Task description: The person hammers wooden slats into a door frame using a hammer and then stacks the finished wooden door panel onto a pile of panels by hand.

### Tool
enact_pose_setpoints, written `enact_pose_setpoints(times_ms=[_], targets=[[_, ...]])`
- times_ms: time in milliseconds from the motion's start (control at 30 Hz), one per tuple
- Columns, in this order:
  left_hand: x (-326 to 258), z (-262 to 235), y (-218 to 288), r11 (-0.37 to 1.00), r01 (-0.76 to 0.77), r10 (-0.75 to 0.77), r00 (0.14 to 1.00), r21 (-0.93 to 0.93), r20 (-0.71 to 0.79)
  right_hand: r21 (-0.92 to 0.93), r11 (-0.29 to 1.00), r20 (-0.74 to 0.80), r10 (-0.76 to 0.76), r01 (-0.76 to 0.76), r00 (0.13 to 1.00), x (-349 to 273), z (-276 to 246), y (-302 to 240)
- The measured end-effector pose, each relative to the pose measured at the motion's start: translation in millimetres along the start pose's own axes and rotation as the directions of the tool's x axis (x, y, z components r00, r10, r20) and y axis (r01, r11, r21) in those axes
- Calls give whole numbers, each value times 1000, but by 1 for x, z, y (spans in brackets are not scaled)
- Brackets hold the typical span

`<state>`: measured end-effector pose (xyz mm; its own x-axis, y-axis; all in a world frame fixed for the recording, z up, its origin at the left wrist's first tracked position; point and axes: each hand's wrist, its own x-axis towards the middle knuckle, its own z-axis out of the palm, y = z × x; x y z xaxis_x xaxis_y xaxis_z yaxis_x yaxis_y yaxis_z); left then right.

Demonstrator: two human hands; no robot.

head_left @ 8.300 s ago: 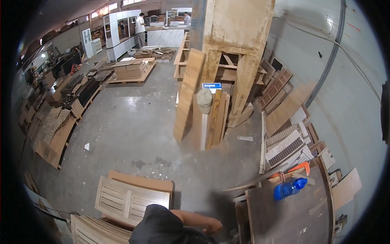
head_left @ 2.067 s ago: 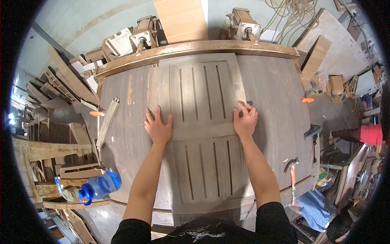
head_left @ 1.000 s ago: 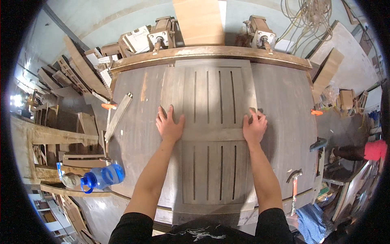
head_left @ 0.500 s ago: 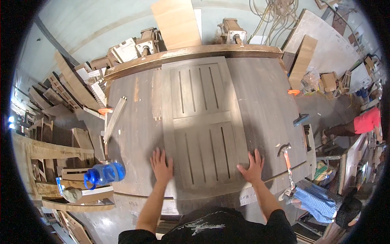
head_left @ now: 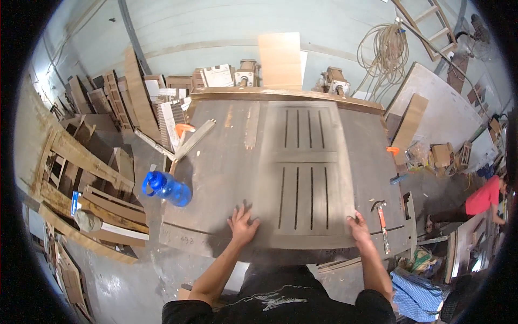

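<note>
Slotted panel (head_left: 305,156) lay on the bench (head_left: 369,156), its long axis running from the person's body toward the wall (head_left: 189,32), its near end close to the bench's near edge. Nearer of the two was the right hand (head_left: 360,229), its grip pinching the panel's right edge close to the near end, so the panel stretched leftward and away from it; any fingers tucked below were hidden. The left hand (head_left: 245,227) had its grip spread just beside the panel's left edge, the panel lying to its right and beyond; blur there left it unclear whether they touched. The bench top was grey-brown and scuffed. A hammer (head_left: 383,227) lay to the panel's right, and well to its left were a blue bottle (head_left: 170,189) and a slanting wooden strip (head_left: 195,140). Past the panel's far end ran a raised rail (head_left: 291,96), with a plywood sheet (head_left: 279,59) behind it. A person in a red top (head_left: 483,197) was well off to the panel's right.
</note>
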<state>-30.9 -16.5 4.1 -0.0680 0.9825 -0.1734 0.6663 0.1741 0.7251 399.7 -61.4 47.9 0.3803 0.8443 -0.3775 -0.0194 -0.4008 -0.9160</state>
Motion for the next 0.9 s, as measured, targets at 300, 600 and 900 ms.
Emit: enact_pose_setpoints(times_ms=[300,600,900], targets=[[4,-79,172,949,-215,307,794,-230,525,212,977,399,-100,14,912,-156,34,-154],[42,-183,292,883,-428,274,804,194,528,-220,668,869,-198,711,454,-113,58,-127],[126,-263,229,978,-172,136,957,121,257,-874,465,-339,-371,-143,864,16,-171,74]])
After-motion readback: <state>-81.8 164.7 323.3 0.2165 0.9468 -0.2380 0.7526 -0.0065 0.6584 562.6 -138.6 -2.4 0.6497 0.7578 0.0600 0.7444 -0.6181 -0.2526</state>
